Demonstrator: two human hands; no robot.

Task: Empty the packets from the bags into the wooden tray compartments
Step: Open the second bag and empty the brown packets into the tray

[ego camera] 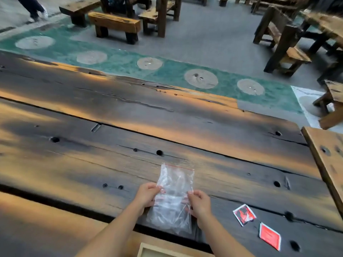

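Note:
A clear plastic zip bag [173, 197] with a red seal strip lies on the dark wooden table, its sealed end pointing away from me. My left hand [147, 195] pinches its left edge and my right hand [199, 202] pinches its right edge. The bag looks empty. Two red packets lie on the table to the right of my hands: one [244, 214] with a white border and one [270, 235] nearer to me. A corner of the pale wooden tray [148, 250] shows at the bottom edge, mostly out of frame.
The long plank table [130, 127] has knots, holes and gaps between boards. A wooden bench [326, 160] stands at its right end. More benches and tables stand across the grey floor beyond. A person's legs [35, 8] are at the far top left.

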